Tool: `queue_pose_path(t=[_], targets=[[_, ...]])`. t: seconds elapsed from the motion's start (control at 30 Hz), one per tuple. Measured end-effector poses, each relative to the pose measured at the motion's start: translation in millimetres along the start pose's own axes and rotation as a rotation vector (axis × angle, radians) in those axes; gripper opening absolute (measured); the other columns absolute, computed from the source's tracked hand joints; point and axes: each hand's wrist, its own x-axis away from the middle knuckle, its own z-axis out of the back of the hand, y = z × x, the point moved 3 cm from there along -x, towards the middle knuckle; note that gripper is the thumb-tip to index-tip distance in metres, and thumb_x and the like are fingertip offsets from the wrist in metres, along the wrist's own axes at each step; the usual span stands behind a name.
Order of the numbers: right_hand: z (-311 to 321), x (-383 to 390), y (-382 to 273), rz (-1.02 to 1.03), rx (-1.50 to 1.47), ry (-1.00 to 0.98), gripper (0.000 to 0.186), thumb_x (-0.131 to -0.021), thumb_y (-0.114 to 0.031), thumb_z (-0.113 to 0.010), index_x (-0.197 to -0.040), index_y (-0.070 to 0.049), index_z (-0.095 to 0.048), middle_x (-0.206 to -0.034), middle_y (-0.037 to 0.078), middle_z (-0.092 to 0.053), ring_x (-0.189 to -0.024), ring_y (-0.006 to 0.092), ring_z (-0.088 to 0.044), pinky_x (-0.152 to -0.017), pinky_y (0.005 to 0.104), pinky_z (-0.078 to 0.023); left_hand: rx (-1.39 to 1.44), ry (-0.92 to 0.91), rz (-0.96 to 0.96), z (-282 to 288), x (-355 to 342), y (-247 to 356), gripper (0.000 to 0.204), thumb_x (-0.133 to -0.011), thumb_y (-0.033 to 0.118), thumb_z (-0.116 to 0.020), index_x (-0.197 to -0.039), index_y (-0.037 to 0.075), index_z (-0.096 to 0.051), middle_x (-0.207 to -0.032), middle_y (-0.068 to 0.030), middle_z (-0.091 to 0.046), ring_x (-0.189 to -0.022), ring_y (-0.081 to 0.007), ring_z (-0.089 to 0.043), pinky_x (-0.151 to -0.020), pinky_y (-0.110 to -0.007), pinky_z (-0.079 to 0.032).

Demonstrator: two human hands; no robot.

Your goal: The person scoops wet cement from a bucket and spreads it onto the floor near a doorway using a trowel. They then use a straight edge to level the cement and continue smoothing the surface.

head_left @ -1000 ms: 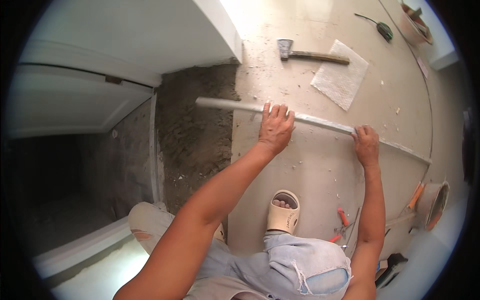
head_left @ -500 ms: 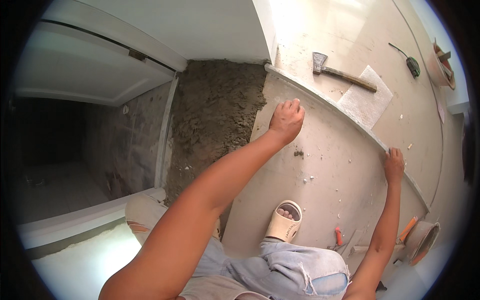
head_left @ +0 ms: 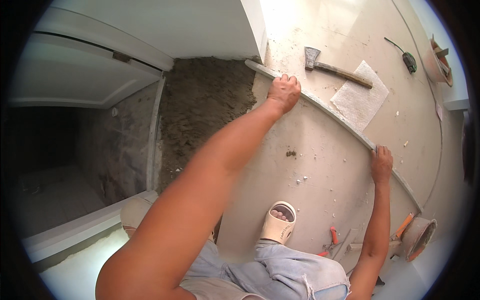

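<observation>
A long pale straightedge with mortar smears lies diagonally over the floor tiles, its far end beside the edge of a dark wet mortar bed. My left hand is closed over it near that far end, fingers curled on its top edge. Further along, toward the right, my right hand grips the same bar with bent fingers. The part of the bar under each hand is hidden. The mortar has a rough, uneven surface and fills the strip between the tile and the doorway.
Beyond the bar, a hatchet rests partly on a white textured sheet. A green-black tape measure and a bucket stand farther off. Red-handled pliers and another bucket are near my right forearm. My sandal is on the tile.
My left hand has moved from above the tile onto the bar and closed on it. The right hand keeps its hold. The whole view has shifted slightly.
</observation>
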Motion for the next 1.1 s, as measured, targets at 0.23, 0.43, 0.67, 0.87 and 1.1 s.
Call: queue_pose_path(t=[0.23, 0.43, 0.67, 0.87, 1.1], targets=[[-5.1, -2.1, 4.9, -0.045, -0.027, 0.096, 0.025, -0.086, -0.014, -0.066, -0.107, -0.001, -0.062, -0.102, 0.015, -0.061, -0.097, 0.0339, -0.057, -0.085, 0.0446, -0.046, 0.031, 0.111, -0.042, -9.1, -4.8, -0.9, 0.017, -0.084, 0.01, -0.057, -0.097, 0.005, -0.068, -0.098, -0.0092, -0.067, -0.096, -0.0238, -0.064, -0.085, -0.034, -0.051], [6.8, 6.8, 1.5, -0.003, -0.029, -0.163, 0.025, -0.084, -0.014, -0.067, -0.105, -0.001, -0.062, -0.103, 0.015, -0.061, -0.098, 0.0342, -0.057, -0.085, 0.0446, -0.046, 0.007, -0.107, -0.112, 12.6, 23.5, -0.7, 0.015, -0.084, 0.01, -0.057, -0.093, 0.005, -0.068, -0.092, -0.0095, -0.067, -0.091, -0.0233, -0.065, -0.081, -0.034, -0.05], [3.7, 31.1, -2.2, 0.058, 0.001, 0.034, 0.025, -0.084, -0.013, -0.066, -0.106, -0.001, -0.062, -0.104, 0.015, -0.062, -0.1, 0.0343, -0.058, -0.086, 0.0462, -0.045, 0.046, 0.068, -0.14, 5.2, 50.6, 3.9, 0.016, -0.079, 0.008, -0.058, -0.091, 0.003, -0.067, -0.09, -0.0104, -0.066, -0.086, -0.0224, -0.064, -0.079, -0.033, -0.049], [0.9, 10.5, 8.9, -0.082, -0.016, 0.023, 0.027, -0.087, -0.013, -0.064, -0.11, 0.0, -0.061, -0.105, 0.015, -0.062, -0.101, 0.0343, -0.058, -0.088, 0.0454, -0.044, 0.06, 0.077, -0.054, -4.6, 1.6, 7.8, 0.016, -0.083, 0.009, -0.057, -0.093, 0.002, -0.067, -0.097, -0.0124, -0.065, -0.092, -0.0249, -0.063, -0.082, -0.034, -0.053], [-10.6, -3.4, 10.2, -0.085, -0.008, -0.008, 0.026, -0.089, -0.013, -0.062, -0.111, 0.0, -0.06, -0.108, 0.016, -0.06, -0.104, 0.0341, -0.056, -0.087, 0.0449, -0.045, 0.077, -0.026, -0.012, -11.6, -11.3, -2.0, 0.017, -0.086, 0.009, -0.055, -0.097, 0.002, -0.067, -0.103, -0.0124, -0.064, -0.098, -0.0266, -0.063, -0.084, -0.034, -0.055]])
